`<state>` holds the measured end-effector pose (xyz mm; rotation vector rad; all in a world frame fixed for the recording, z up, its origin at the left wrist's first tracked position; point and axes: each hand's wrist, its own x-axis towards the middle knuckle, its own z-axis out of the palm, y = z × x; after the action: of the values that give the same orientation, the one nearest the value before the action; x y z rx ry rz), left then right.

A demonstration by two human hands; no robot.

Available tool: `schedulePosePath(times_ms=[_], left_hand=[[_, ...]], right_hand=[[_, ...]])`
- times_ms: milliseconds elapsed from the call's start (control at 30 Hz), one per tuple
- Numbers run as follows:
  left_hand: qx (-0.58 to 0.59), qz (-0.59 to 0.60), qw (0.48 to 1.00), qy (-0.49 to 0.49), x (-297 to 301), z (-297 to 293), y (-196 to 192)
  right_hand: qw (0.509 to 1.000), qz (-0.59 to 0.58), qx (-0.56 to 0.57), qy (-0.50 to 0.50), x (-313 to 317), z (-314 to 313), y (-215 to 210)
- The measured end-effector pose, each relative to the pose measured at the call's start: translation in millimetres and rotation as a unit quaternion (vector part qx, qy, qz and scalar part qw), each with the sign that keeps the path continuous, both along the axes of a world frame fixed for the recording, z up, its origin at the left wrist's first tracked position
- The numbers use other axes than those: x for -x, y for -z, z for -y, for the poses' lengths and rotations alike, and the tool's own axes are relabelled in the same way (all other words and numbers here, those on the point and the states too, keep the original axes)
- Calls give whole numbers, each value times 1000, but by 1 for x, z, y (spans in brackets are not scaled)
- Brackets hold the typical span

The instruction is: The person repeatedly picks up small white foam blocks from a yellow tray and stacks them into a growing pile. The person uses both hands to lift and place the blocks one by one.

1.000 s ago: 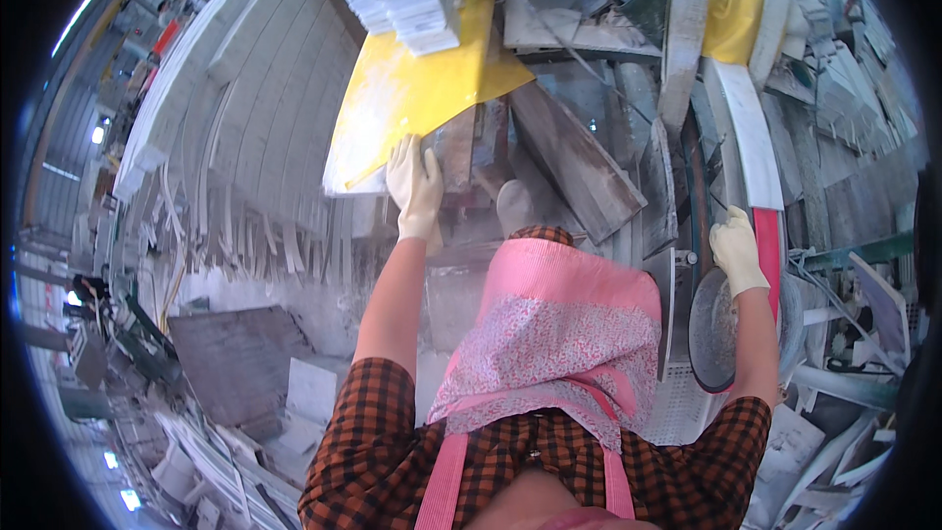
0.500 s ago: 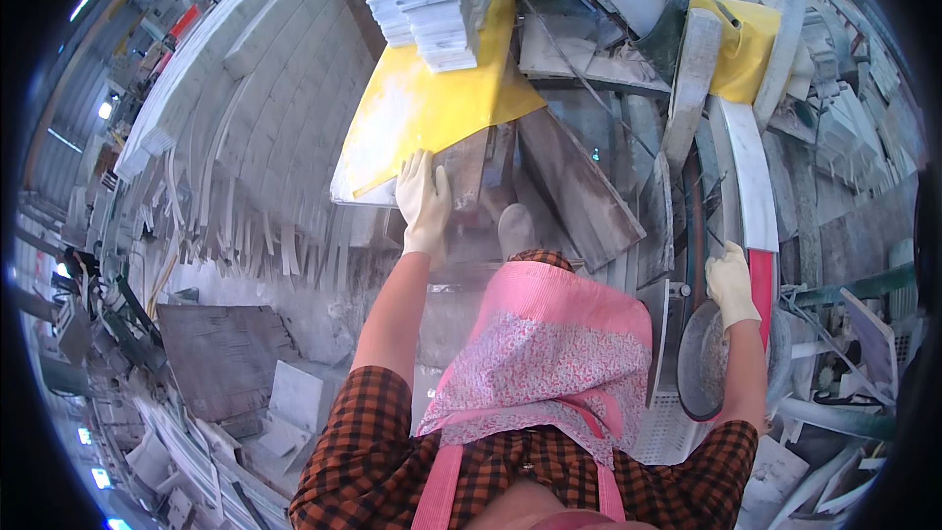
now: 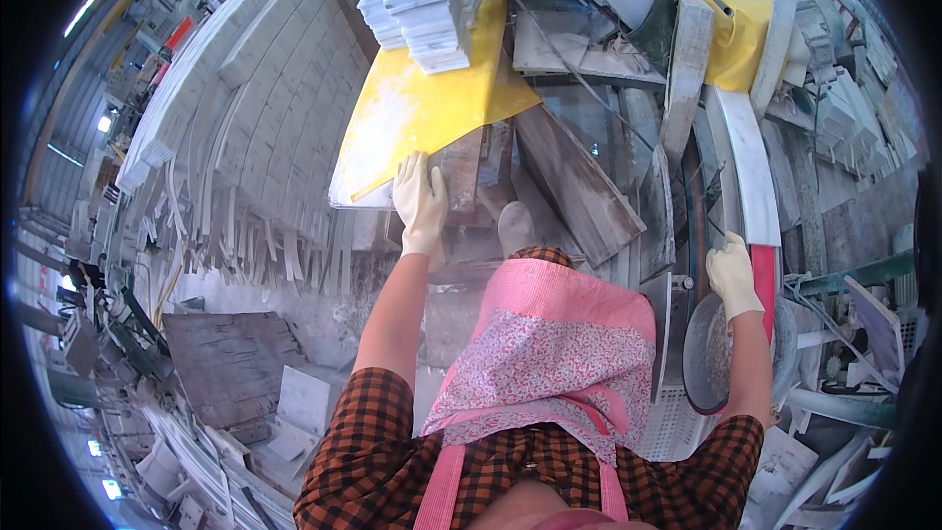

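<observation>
My left hand (image 3: 422,206), in a pale rubber glove, lies at the near edge of a yellow sheet (image 3: 417,118). Its fingers are stretched out and rest on that edge. On the sheet stand stacks of white marble tiles (image 3: 429,15). My right hand (image 3: 730,275), gloved alike, is closed with its fingers curled, beside the near end of a long white marble strip (image 3: 748,172). A thin dark rod (image 3: 717,227) reaches toward these fingers; whether they hold it is hidden. Under the strip's near end a red band (image 3: 763,285) shows.
A round grey wheel or pan (image 3: 708,353) sits below my right wrist. Tall stacks of long stone slabs (image 3: 285,88) rise at the left. Dark boards (image 3: 574,182) lean ahead of me; a brown board (image 3: 234,363) and stone offcuts (image 3: 302,400) lie at lower left. Yellow cloth (image 3: 738,39) hangs far right.
The whole view has shifted slightly. Both hands keep nearly the same places and poses, and the marble strip stays beside my right hand.
</observation>
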<state>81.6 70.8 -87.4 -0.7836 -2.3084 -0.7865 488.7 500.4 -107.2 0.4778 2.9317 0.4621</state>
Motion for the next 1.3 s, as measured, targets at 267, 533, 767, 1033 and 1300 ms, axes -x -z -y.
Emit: schedulePosePath(times_ms=[267,533,767,1033,1300], left_hand=[[5,2,1000,1,-1,0,-1],[-3,-13,1000,2,-1,-1,-2],[5,-5,1000,5,-3,-1,-6],[12,-17,1000,13,-4,-2,-11],[1,-5,1000,7,-3,0,-5]], right_hand=[[999,-22,23,13,-3,-3,7],[999,44,18,3,0,-2,-1],[884,-333,271,184,-11,-31,69],[986,-161,23,37,-15,-35,66],[998,-3,53,39,-1,-4,7]])
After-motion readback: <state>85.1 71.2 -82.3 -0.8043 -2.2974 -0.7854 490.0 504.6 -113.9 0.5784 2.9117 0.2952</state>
